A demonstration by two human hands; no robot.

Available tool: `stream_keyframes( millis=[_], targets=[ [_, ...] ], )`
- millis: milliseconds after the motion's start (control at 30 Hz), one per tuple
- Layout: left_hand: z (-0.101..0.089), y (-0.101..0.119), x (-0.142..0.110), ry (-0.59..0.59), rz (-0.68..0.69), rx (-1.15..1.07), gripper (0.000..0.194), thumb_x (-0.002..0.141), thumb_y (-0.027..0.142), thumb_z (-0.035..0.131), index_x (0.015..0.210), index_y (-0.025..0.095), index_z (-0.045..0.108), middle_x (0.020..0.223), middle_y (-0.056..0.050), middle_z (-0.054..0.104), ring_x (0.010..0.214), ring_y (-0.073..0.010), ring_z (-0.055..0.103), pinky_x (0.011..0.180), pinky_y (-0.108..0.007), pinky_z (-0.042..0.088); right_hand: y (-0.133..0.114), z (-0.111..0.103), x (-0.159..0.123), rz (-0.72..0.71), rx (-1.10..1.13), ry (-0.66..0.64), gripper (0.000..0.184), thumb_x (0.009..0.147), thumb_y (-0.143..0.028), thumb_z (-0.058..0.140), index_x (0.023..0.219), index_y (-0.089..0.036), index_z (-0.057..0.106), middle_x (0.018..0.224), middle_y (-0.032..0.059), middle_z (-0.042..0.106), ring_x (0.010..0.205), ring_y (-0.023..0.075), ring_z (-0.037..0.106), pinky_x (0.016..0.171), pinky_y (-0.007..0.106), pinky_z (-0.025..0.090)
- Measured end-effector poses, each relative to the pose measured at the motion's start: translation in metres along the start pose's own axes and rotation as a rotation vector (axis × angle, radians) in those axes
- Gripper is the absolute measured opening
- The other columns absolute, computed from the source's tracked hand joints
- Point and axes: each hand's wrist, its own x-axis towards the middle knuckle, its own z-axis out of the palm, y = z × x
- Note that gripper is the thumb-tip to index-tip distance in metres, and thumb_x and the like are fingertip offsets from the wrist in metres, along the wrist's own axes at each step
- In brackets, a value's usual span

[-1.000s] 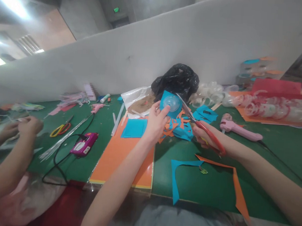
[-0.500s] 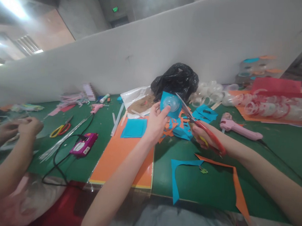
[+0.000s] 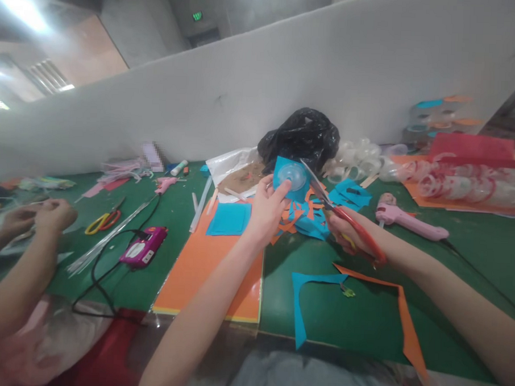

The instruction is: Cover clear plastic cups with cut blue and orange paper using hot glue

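Observation:
My left hand (image 3: 269,204) is closed on a blue square sheet (image 3: 281,167) together with a clear round plastic piece (image 3: 293,178), the thumb pressing on the plastic. My right hand (image 3: 343,228) grips scissors (image 3: 358,231) with red and yellow handles. Their blades lie along the right edge of the blue sheet, and I cannot tell whether they are parted. Below both hands, blue and orange scraps (image 3: 309,224) are heaped on the green table (image 3: 341,327). A stack of blue squares (image 3: 229,219) rests on orange sheets (image 3: 211,276) left of my left hand.
A pink glue gun (image 3: 410,221) with its cord lies to the right. Clear plastic pieces (image 3: 466,188) stand in rows behind it. A black plastic bag (image 3: 300,139) sits at the back. At left, a co-worker's hands (image 3: 47,215) are near scissors (image 3: 104,220) and a purple power box (image 3: 144,248).
Almost nothing differs. My hands, the blue sheet and the scissors hold the same place; the co-worker's hands at left have shifted slightly to the right.

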Motion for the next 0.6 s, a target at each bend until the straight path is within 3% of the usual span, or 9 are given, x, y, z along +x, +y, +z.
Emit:
stream_keyframes(
  millis=[167, 367, 600],
  targets=[
    [-0.002, -0.003, -0.001, -0.056, 0.023, 0.048, 0.038, 0.080, 0.034, 0.084, 0.103, 0.021, 0.056, 0.100, -0.002, 0.068, 0.089, -0.0127, 0.066, 0.094, -0.033, 0.052, 0.002, 0.001, 0.000, -0.033, -0.021, 0.013, 0.055, 0.088, -0.080, 0.051, 0.085, -0.026, 0.041, 0.051, -0.0103, 0.037, 0.041, 0.0089, 0.037, 0.040, 0.023, 0.035],
    [-0.001, -0.003, -0.001, -0.052, 0.016, 0.034, 0.039, 0.079, 0.034, 0.086, 0.104, 0.022, 0.058, 0.102, -0.003, 0.070, 0.093, -0.0147, 0.067, 0.099, -0.036, 0.051, -0.014, 0.005, -0.008, -0.013, -0.130, 0.066, 0.057, 0.088, -0.082, 0.046, 0.080, -0.026, 0.041, 0.046, -0.0072, 0.040, 0.040, 0.0099, 0.039, 0.040, 0.025, 0.033],
    [-0.002, -0.002, -0.002, -0.069, -0.006, 0.021, 0.038, 0.082, 0.033, 0.083, 0.108, 0.022, 0.057, 0.103, -0.003, 0.070, 0.090, -0.0140, 0.068, 0.093, -0.033, 0.052, -0.018, 0.006, -0.008, 0.034, -0.068, 0.110, 0.054, 0.086, -0.077, 0.056, 0.079, -0.026, 0.042, 0.045, -0.0067, 0.039, 0.039, 0.0102, 0.037, 0.038, 0.025, 0.030]
  ],
)
